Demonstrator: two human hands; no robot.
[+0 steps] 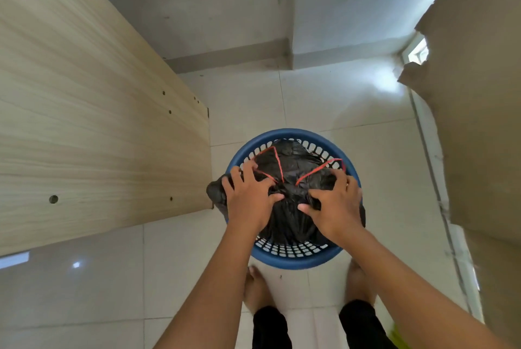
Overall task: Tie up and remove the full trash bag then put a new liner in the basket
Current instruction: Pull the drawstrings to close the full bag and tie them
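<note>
A: Where is the bag?

B: The black bag (pixel 293 171) sits in the blue basket (pixel 293 259), which stands on the pale tiled floor (pixel 352 94). The bag bulges above the rim, and a fold of it hangs over the basket's left edge.

A: And the hands?

B: Both are on top of the bag, near its gathered middle. The left hand (pixel 249 197) lies on the left side with fingers curled and spread, digging into the plastic; its thumb points toward the centre, pressed against the bunched part. The right hand (pixel 337 202) mirrors it on the right, fingers bent over the plastic and thumb reaching inward.

A: Are they gripping the strings?

B: Two red drawstring loops (pixel 277 162) stand out from the bag's mouth, one near each hand. The left fingers lie over the base of the left loop, though whether they pinch the string itself or only the plastic, I cannot say; the frame is soft there. Each hand has a bunch of bag under its curled fingers.

A: What else is around?

B: A wood panel (pixel 84 123) with small holes leans along the left. A brown cardboard sheet (pixel 479 94) stands at the right. The person's bare feet (pixel 255 289) are just behind the basket, with dark trouser legs below.
</note>
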